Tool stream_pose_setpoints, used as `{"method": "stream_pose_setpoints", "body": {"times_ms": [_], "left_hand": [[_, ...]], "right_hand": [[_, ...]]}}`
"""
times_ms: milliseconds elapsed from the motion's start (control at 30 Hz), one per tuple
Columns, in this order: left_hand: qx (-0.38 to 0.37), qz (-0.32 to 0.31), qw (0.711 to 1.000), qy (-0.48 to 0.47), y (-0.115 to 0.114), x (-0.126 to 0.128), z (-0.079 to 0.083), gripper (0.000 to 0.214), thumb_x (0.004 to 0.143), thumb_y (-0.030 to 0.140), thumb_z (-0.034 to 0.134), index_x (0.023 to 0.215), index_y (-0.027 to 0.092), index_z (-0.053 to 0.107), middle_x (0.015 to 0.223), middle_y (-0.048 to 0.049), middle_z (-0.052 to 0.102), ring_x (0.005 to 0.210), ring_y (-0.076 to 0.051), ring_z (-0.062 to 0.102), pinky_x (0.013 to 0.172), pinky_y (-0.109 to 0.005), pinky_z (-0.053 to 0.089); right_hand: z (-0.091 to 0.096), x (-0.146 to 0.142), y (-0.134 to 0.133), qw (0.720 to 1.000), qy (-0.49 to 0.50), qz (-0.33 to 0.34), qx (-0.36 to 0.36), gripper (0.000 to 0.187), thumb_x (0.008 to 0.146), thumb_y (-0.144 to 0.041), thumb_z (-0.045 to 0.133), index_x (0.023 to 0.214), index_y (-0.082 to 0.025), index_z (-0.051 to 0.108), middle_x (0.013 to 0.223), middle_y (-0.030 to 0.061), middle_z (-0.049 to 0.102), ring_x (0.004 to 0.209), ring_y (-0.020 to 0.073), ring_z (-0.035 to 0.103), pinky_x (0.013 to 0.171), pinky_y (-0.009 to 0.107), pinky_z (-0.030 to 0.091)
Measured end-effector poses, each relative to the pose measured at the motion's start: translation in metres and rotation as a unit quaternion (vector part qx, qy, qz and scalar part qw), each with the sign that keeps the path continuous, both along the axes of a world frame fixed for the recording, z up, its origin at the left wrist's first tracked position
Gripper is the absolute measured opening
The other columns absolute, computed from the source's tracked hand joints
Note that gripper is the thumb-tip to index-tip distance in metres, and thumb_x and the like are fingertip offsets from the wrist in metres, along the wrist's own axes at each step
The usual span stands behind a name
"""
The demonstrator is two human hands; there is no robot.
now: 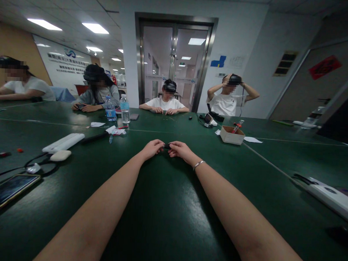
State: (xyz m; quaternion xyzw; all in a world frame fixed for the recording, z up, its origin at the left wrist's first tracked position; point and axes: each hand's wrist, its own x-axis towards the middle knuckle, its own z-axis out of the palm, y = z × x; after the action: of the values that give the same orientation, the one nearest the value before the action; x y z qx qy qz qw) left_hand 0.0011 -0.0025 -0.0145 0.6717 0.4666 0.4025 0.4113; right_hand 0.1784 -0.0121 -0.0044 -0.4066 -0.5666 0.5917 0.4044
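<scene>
Both my arms reach forward over the dark green table (170, 207). My left hand (152, 148) and my right hand (179, 149) meet at the middle, fingers curled, and pinch a small black object (166, 146) between them. The object is too small to name. A thin silver bracelet (198, 164) sits on my right wrist.
Several people sit along the far side. Two water bottles (124, 109), a cardboard box (232, 135) and scraps of paper stand beyond my hands. At left lie a phone (8, 190), cables, a white power strip (63, 142). Another white strip (331, 196) lies at right.
</scene>
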Motion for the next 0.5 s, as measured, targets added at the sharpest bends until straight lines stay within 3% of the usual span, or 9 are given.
{"method": "stream_pose_setpoints", "body": {"times_ms": [500], "left_hand": [[0.007,-0.010,1.000,0.014,0.0009,-0.0017,-0.0005,0.028,0.080,0.035,0.042,0.091,0.013,0.058,0.054,0.0016,0.052,0.045,-0.008,0.043,0.045,-0.019,0.032]], "right_hand": [[-0.0001,0.0012,-0.0007,1.000,0.004,0.003,0.003,0.005,0.089,-0.009,0.050,0.093,-0.009,0.053,0.063,0.0052,0.062,0.047,0.0095,0.060,0.049,0.017,0.054]]}}
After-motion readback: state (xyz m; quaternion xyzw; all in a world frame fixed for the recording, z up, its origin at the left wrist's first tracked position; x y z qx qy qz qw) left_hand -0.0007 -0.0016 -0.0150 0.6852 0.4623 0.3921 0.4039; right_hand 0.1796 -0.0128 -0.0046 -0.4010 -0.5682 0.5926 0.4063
